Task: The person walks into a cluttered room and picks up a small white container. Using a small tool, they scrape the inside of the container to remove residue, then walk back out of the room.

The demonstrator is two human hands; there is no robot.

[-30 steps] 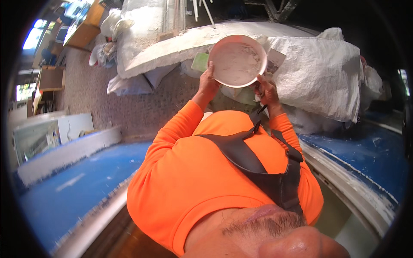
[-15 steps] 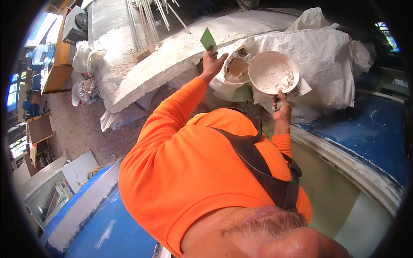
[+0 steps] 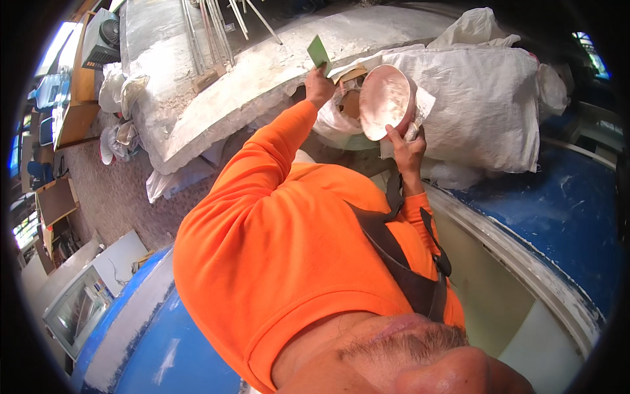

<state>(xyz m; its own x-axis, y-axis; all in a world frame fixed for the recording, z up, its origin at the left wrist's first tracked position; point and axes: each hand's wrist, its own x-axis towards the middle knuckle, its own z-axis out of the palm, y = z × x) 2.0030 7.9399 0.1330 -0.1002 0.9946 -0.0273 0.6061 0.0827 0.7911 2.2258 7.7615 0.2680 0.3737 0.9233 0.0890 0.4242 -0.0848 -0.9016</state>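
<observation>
My left hand grips a flat green spreader, raised above a concrete ledge. My right hand holds a round bowl, tilted on its side, its pale inside streaked with white material, together with a pale flat tool, probably a scraper, at its right edge. An open white bag with a brownish opening stands just left of the bowl, partly hidden by it. A big white woven sack lies to the right of the bowl.
Thin rods lie on concrete at the top. Plastic bags, a fan unit and wooden furniture are at the left. Blue painted surfaces lie lower left and right; a white framed panel leans lower left.
My left hand left the bowl and lifted the green spreader leftward. My right hand now holds the bowl alone and has tipped it from nearly level onto its side, moving it slightly left since half a second ago.
</observation>
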